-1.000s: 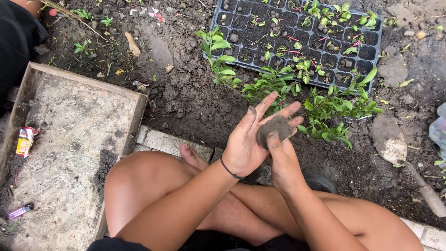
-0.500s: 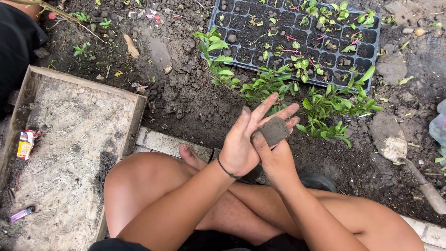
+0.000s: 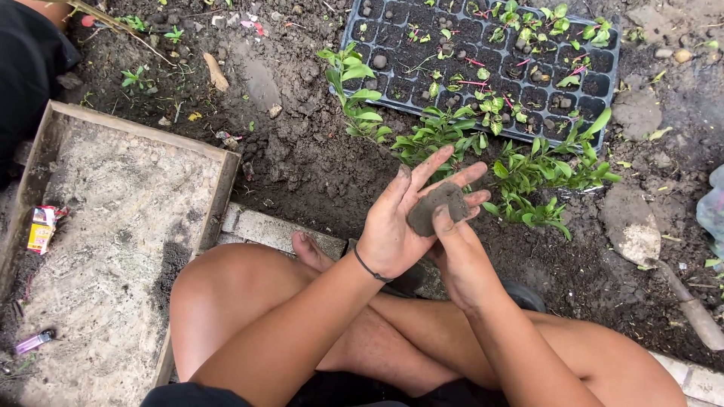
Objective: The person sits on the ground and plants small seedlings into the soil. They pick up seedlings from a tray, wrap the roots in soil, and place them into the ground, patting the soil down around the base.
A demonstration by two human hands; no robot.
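I sit cross-legged on the ground with both hands raised over dark garden soil. A flat grey-brown lump of soil [image 3: 434,209] lies against the spread fingers of my left hand [image 3: 396,226], which wears a thin black band at the wrist. My right hand [image 3: 460,256] comes from below, its thumb pressed on the lump's lower edge. Both hands are smeared with dirt. Just beyond the fingertips, green seedlings [image 3: 528,169] stand in the soil.
A black seedling tray [image 3: 612,83] with several small sprouts lies at the top. At left is a wooden frame [image 3: 219,200] filled with sandy soil, with a small packet [image 3: 41,230] and a purple lighter [image 3: 34,341]. Another person in black [image 3: 23,68] sits upper left. A concrete kerb [image 3: 264,226] runs by my knee.
The lump has shifted a little across my left fingers as my right thumb worked on it. Both hands stay in nearly the same place.
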